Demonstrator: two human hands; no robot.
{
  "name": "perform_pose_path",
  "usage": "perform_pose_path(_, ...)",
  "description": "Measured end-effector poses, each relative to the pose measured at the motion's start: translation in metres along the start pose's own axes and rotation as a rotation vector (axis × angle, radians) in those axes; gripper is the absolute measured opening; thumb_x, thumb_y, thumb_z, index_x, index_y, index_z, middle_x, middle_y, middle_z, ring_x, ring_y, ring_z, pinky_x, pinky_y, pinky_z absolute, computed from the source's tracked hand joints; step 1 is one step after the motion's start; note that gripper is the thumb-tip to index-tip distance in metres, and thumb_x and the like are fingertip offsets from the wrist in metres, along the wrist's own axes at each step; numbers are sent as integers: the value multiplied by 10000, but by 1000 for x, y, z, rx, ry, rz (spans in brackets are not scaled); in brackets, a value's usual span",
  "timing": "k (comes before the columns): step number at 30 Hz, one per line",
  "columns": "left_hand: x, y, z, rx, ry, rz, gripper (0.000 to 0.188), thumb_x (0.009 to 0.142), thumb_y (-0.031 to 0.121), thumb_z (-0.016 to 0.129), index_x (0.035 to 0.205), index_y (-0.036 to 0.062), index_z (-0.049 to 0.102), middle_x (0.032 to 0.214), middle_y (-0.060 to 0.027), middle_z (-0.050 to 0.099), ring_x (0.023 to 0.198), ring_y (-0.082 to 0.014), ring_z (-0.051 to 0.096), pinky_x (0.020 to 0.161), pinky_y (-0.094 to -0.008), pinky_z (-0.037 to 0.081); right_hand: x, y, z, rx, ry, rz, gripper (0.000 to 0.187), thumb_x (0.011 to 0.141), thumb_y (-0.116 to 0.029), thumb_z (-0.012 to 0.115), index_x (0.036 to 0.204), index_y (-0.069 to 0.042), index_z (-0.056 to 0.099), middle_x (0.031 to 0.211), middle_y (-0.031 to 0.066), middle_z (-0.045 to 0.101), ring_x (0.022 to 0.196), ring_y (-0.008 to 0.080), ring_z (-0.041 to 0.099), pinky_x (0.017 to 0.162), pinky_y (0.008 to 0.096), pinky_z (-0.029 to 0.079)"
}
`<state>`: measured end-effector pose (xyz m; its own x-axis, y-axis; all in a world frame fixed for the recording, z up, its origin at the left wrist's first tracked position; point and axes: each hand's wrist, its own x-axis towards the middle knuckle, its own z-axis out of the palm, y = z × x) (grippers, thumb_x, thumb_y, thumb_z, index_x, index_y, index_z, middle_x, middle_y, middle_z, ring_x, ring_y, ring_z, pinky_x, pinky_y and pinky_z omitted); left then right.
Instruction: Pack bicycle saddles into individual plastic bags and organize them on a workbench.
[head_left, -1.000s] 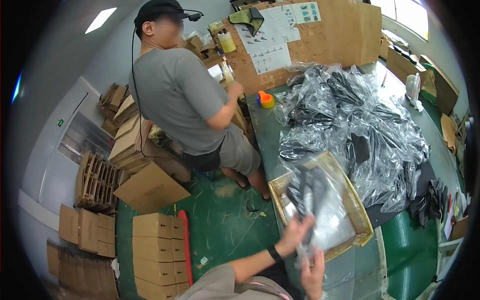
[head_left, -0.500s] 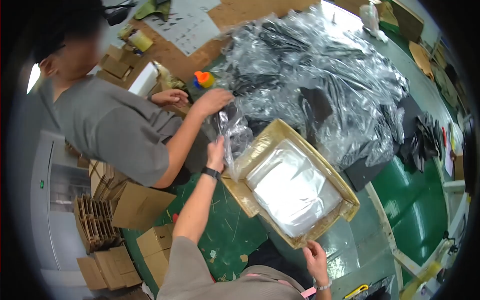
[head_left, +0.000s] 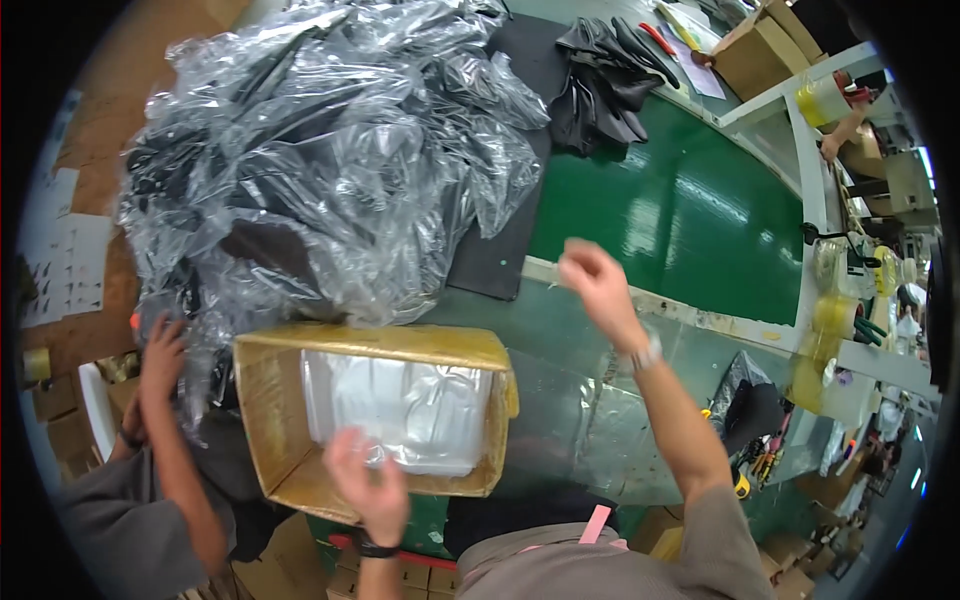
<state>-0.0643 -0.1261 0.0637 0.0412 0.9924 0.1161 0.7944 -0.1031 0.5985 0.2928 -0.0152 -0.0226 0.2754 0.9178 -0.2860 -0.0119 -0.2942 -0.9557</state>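
Note:
An open cardboard box (head_left: 370, 338) stands at the table's front edge, its walls lined with shiny yellowish tape. Inside lies a stack of clear plastic-wrapped sheets or bags (head_left: 410, 400); what they contain is hard to make out. My left hand (head_left: 368, 488), with a black watch strap, is over the box's near wall, fingers apart and empty, blurred by motion. To the right of the box, my right hand (head_left: 598, 285), wearing a beaded bracelet, is raised above the table. Its fingers are curled and their tips smeared, so whether they hold anything does not show.
A large heap of dark items in clear plastic (head_left: 330, 170) covers the table behind the box. At left a co-worker's hand (head_left: 163, 350) touches its edge. Black gloves (head_left: 600, 90) lie by a green surface (head_left: 670, 210). Tools (head_left: 765, 460) sit at right.
The view has turned right. My left hand has let go of the plastic by the co-worker and come over the box. My right hand has left the box's near corner and moved out over the table.

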Motion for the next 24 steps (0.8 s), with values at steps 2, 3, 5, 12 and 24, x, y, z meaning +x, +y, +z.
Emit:
perform_pose_path(2, -14, 40, 32, -199, -157, 35, 301, 719, 56, 697, 1003, 35, 600, 1144, -155, 568, 1075, -344, 543, 924, -431, 444, 96, 34, -16, -378, 208, -120, 435, 778, -229, 713, 1111, 12, 573, 873, 70, 575, 790, 150, 546, 728, 287, 468)
perform_pose_path(3, -17, 59, 41, -260, -189, 88, 302, 708, 59, 709, 993, 45, 609, 1110, -138, 584, 1044, -345, 555, 906, -432, 456, 139, 30, -17, -516, 329, -210, 531, 752, -265, 718, 1171, 13, 546, 970, 125, 576, 882, 217, 554, 796, 333, 463)
perform_pose_path(5, -21, 89, 48, -341, -239, 148, 305, 693, 66, 728, 980, 62, 624, 1067, -111, 606, 1014, -335, 571, 887, -431, 472, 207, 18, -20, -772, 483, -381, 700, 723, -336, 710, 1284, 11, 475, 1151, 214, 543, 1059, 339, 523, 928, 413, 424)
perform_pose_path(12, -49, 92, 123, -285, -478, -216, 344, 896, 370, 554, 940, 32, 597, 1195, -248, 548, 1199, -422, 447, 1024, -498, 362, 337, 11, -51, -1052, 360, -7, 630, 738, -303, 589, 1247, 40, 444, 1258, 278, 521, 1191, 428, 482, 1021, 448, 394)
perform_pose_path(24, -89, 98, 201, -235, -634, -70, 286, 773, 114, 668, 1038, 30, 599, 1161, -142, 566, 1125, -355, 516, 944, -466, 415, 189, 44, -84, -818, 262, -260, 420, 849, -232, 583, 1174, 29, 527, 998, 235, 626, 916, 370, 603, 816, 415, 478)
